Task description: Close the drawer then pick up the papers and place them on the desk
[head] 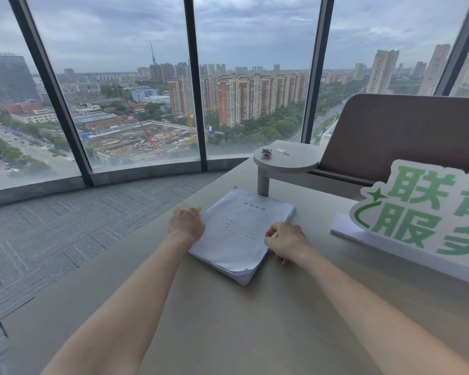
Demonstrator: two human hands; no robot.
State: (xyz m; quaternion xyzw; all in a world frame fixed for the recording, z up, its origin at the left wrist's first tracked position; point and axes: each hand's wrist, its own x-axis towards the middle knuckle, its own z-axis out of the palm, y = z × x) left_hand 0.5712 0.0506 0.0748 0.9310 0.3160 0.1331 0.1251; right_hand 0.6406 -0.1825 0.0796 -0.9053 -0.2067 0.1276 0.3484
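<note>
- One stack of papers [241, 234] lies flat on a beige desk [255, 334], turned at an angle, its corner near the foot of a raised shelf; the top sheet bears printed lines too small to read.
- Two bare forearms reach in from the lower edge, one hand at each side of the stack.
- The left hand [186, 223] rests at the stack's left edge with fingers curled under; whether it grips the sheets or merely touches them cannot be told.
- The right hand [286, 240] sits at the stack's right edge, fingers curled on the paper's margin; whether it has hold of the sheets cannot be made out.
- One rounded shelf [290, 161] stands on a single post just beyond the papers, carrying two small items: a dark crumpled object [266, 152] and a pale flat one [282, 151] beside it.
- One white sign with green characters [428, 212] stands on the desk at right, well apart from the stack.
- One brown partition panel [404, 131] rises behind the shelf.
- Tall window panes [119, 90] look over a city under grey cloud.
</note>
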